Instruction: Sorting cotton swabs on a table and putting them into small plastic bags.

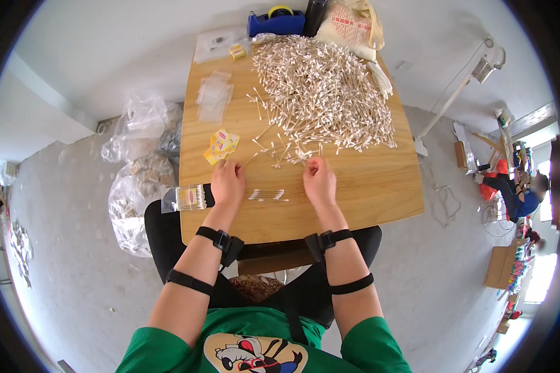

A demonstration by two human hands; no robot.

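My left hand (228, 184) is closed in a pinch at the near left of the wooden table, a cotton swab (251, 159) sticking out from its fingertips. My right hand (320, 184) pinches a cotton swab (320, 150) by the near edge of the loose ones; its fingers partly hide it. Between my wrists lies a small row of cotton swabs (266, 194). Left of my left hand, a clear bag of cotton swabs (191, 197) with a yellow label lies at the table's edge. Beyond that hand are several yellow printed cards (221, 145).
A large heap of cotton swabs (323, 93) covers the far right of the table (379, 186). Clear flat bags (214, 97) lie at the left. A blue tape dispenser (277, 23) and a cream sack (351, 28) stand at the back. Filled plastic bags (137, 193) sit on the floor.
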